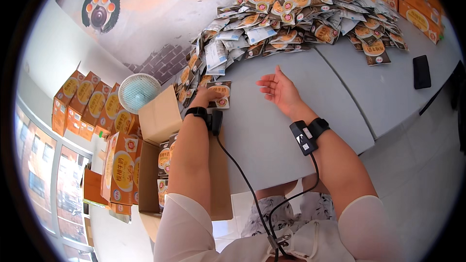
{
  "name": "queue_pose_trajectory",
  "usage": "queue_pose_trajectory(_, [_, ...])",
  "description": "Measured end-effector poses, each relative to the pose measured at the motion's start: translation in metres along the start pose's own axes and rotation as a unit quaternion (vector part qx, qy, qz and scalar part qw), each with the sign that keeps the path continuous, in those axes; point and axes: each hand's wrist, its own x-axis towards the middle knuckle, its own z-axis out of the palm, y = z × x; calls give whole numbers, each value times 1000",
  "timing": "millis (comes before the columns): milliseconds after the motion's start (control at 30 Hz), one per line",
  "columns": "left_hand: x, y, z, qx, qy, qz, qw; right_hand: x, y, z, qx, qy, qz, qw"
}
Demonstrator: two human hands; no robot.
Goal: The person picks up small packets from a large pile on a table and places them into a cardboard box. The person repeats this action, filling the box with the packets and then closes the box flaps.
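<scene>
My left hand (208,97) grips a brown and orange milk pouch (224,101) by its left part, at the left side of the grey table (255,138). My right hand (278,89) is over the middle of the table, palm turned left, fingers apart, holding nothing. A large heap of similar pouches (262,36) runs along the table's back and left edge. Close by my left forearm stands an open cardboard box (149,174) with more pouches (164,158) in it. Each wrist wears a black strap with a cabled device.
Orange printed cartons (122,169) stand at the left, and others (418,18) at the far right of the table. A black phone (422,72) lies on the right table part. A round fan (139,92) is behind the box. Cables hang from both wrists over the table's front edge.
</scene>
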Motion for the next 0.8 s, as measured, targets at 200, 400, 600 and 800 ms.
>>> queue_pose_trajectory(200, [-81,67,9,-41,-128,3,991,6,8,-10,-104,31,25,994])
queue_pose_trajectory(400, [-142,104,26,-122,-190,134,965,3,15,-5,-145,61,29,987])
queue_pose_trajectory(600, [-168,123,44,-93,-218,224,945,3,12,-3,-129,32,-4,991])
queue_pose_trajectory(800, [-168,120,38,-86,-181,189,961,-1,12,2,-158,25,-29,987])
